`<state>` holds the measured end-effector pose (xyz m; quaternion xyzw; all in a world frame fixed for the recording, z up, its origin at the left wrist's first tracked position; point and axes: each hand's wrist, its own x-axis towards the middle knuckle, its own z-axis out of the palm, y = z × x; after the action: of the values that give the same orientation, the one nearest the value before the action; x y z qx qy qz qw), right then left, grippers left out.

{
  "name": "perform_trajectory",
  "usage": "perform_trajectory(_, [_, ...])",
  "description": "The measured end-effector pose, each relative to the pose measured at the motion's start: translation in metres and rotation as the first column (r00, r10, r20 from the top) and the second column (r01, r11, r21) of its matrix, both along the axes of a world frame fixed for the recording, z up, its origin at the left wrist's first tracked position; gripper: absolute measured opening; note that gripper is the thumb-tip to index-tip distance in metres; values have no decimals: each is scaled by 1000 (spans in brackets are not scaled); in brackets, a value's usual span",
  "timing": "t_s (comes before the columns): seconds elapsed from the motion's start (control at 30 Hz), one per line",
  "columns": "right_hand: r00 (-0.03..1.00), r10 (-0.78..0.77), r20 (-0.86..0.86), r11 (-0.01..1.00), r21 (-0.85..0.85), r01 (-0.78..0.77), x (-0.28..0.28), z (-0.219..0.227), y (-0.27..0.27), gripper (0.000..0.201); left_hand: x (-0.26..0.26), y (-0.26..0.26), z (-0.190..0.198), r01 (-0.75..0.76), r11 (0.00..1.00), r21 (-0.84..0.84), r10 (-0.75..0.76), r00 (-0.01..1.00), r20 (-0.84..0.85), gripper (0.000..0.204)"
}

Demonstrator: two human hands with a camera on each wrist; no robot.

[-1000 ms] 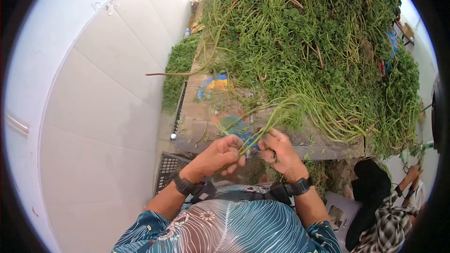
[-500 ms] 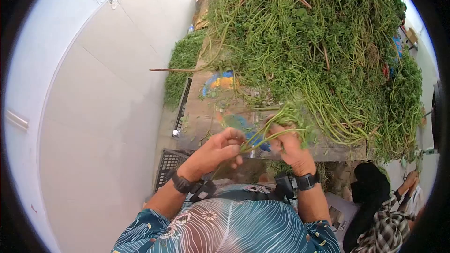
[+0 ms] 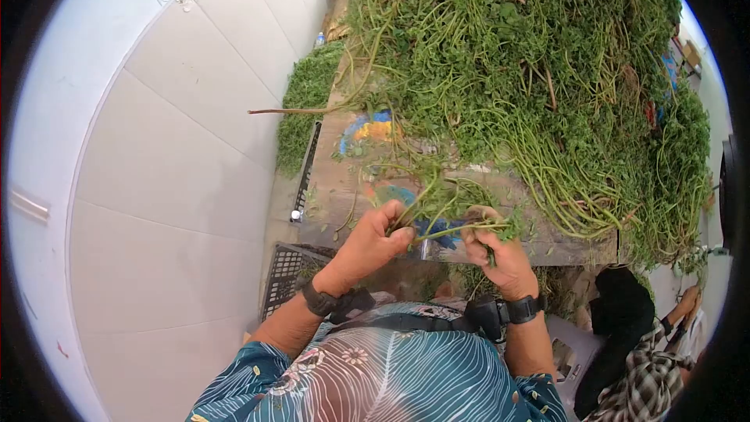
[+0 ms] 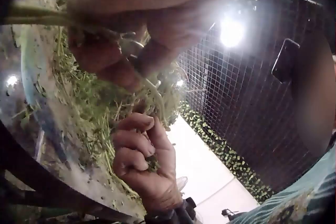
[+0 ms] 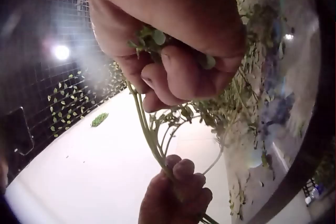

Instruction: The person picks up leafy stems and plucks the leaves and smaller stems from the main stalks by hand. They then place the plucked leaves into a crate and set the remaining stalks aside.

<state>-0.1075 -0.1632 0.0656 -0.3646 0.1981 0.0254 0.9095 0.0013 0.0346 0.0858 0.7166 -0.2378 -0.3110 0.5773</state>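
My left hand (image 3: 367, 246) pinches a small bunch of green leafy stems (image 5: 144, 119) near the front edge of the table. To its right, my right hand (image 3: 504, 258) grips the same stems farther along. Its curled fingers (image 5: 181, 74) also hold some small round leaves (image 5: 157, 37) in the palm. The stems stretch across the gap between both hands, and other leafy shoots fan out beyond them over the tabletop. In the left wrist view, one stem (image 4: 152, 90) runs from the left fingers toward the right fingertips.
A large heap of leafy stems (image 3: 508, 70) covers the back and right of the table (image 3: 336, 180). One long brown stem (image 3: 281, 112) juts past the left edge. A black crate (image 3: 281, 277) stands below at left. Another person's checked sleeve (image 3: 648, 363) shows at lower right.
My right hand has shifted to the right, widening the gap between the hands. The left hand has moved slightly forward, and its fingers have closed more on the stems.
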Motion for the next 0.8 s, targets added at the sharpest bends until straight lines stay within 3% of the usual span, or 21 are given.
perform_trajectory(0.1, [992, 37, -118, 998, -38, -42, -9, -8, -9, 29, 1, -1, -12, -80, 997, 11, 79, 994, 72, 12])
perform_trajectory(0.2, [977, -81, -198, 981, -189, 43, -14, -29, -19, 23, 0, -2, -12, -124, 987, -107, 114, 989, -97, 13])
perform_trajectory(0.3, [927, -302, -223, 943, -216, 255, -23, -34, -28, 15, 1, 1, -15, -122, 990, -68, 114, 988, -105, 15])
perform_trajectory(0.43, [863, -497, -95, 842, -294, 453, -24, -10, -29, 12, -1, -1, -21, -126, 991, -35, 125, 991, -38, 14])
perform_trajectory(0.53, [977, -211, -30, 908, -375, 184, -17, 25, -15, 22, -6, -7, -21, -116, 993, -17, 117, 992, 51, 16])
perform_trajectory(0.67, [986, 100, -136, 839, -521, -157, 3, 39, 17, 31, -14, -15, -11, -88, 996, 26, 84, 986, 142, 19])
perform_trajectory(0.8, [989, 101, -106, 858, -495, -141, 5, 27, 28, 32, -18, -14, -15, -113, 993, 20, 109, 984, 138, 20])
